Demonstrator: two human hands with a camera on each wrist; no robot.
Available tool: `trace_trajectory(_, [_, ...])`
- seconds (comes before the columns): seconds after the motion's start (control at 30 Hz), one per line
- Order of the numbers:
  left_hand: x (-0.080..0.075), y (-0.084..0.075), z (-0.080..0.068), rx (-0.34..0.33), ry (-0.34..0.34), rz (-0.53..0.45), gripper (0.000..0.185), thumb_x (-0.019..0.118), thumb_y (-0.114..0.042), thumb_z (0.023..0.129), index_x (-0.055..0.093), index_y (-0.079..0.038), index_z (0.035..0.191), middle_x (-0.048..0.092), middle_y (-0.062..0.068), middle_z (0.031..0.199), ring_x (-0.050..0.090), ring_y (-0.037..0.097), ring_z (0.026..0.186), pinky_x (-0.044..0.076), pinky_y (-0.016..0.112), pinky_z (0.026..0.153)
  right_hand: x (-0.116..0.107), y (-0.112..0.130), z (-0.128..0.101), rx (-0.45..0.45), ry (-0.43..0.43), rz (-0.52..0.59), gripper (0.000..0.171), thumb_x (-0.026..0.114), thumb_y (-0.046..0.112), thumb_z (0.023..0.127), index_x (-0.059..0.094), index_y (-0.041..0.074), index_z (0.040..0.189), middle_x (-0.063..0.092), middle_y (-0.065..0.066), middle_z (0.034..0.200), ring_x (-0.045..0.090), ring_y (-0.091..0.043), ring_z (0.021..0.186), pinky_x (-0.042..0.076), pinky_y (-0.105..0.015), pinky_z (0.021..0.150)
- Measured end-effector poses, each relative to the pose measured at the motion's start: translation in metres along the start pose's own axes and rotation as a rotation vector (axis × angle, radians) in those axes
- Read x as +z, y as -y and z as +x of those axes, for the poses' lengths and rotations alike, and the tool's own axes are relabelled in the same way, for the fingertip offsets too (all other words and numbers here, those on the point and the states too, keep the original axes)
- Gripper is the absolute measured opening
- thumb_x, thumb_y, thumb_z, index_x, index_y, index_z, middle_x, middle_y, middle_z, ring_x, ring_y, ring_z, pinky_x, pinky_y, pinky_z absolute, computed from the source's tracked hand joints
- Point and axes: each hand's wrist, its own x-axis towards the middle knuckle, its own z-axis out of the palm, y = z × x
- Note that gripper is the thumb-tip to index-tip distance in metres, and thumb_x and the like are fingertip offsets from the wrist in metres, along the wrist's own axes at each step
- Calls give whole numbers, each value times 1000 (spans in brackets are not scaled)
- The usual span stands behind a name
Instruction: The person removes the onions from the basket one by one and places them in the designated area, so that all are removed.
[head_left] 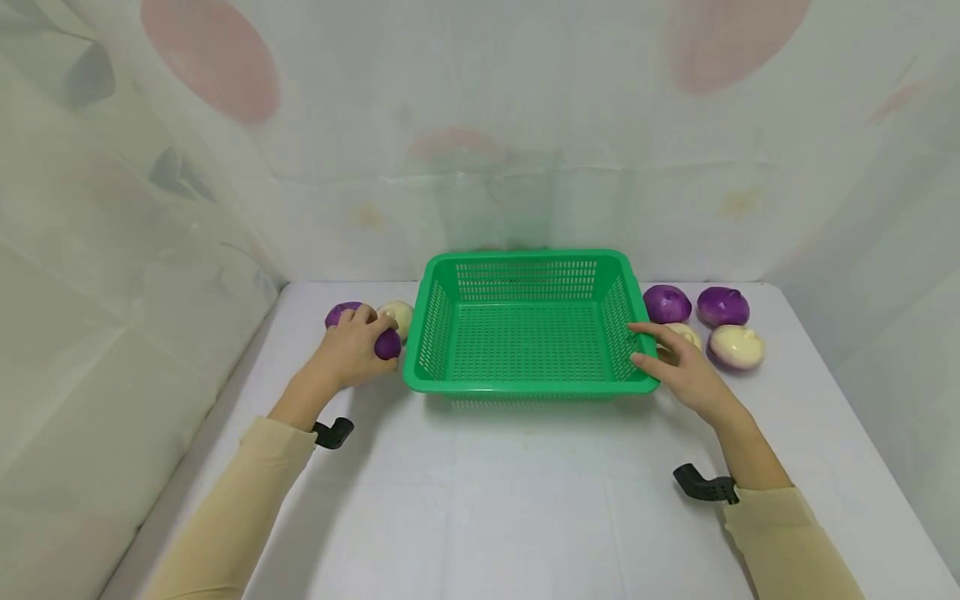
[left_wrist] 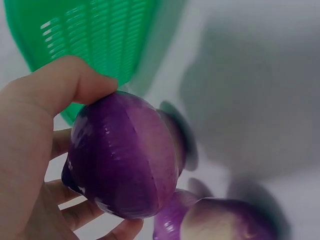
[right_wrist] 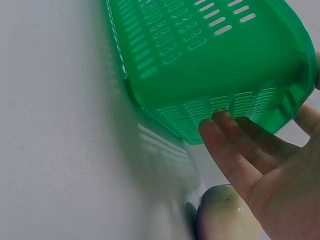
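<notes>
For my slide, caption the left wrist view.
Left hand grips a purple onion beside a green basket.

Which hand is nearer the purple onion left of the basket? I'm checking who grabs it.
Left. The left hand grips that purple onion; the right hand rests at the green basket's far side.

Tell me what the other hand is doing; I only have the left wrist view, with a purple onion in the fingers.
Observer: The right hand is at the green basket's right wall, fingers straight.
Operator: Say what lies beyond it.
Observer: Four onions on the table: two purple, one pale, one partly hidden behind the hand.
Operator: Report the basket's contents.
Observer: Nothing is in it.
</notes>
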Motion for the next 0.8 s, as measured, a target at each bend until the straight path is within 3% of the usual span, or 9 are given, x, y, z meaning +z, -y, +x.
trace_trajectory(0.27, [12, -2, -1, -22, 49, -8, 63, 79, -45, 83, 62, -14, 134, 49, 25, 132, 46, 47, 119, 44, 70, 92, 0, -1, 0, -11, -4, -6, 58, 61, 31, 103, 41, 12, 155, 28, -19, 161, 25, -52, 146, 22, -70, 112])
trace_trajectory(0.53, [24, -1, 0, -32, 64, 4, 64, 80, -47, 81, 62, -14, 133, 50, 21, 128, 47, 43, 112, 46, 67, 88, 1, -1, 1, -3, -6, -1, 57, 60, 31, 104, 41, 12, 154, 30, -17, 160, 33, -48, 143, 30, -63, 111])
trace_trajectory(0.6, [27, -1, 0, -33, 64, 9, 65, 80, -46, 82, 62, -13, 134, 50, 21, 127, 47, 42, 112, 47, 67, 88, 0, 0, 1, -3, -6, -8, 57, 60, 30, 104, 41, 12, 154, 31, -16, 160, 35, -47, 143, 33, -59, 111])
trace_trajectory(0.8, [33, -4, -1, -42, 68, 25, 66, 80, -45, 82, 61, -12, 136, 51, 20, 126, 47, 41, 111, 47, 67, 87, 0, 1, 0, -3, -5, -12, 55, 60, 29, 104, 42, 13, 154, 32, -14, 159, 36, -46, 143, 40, -28, 105])
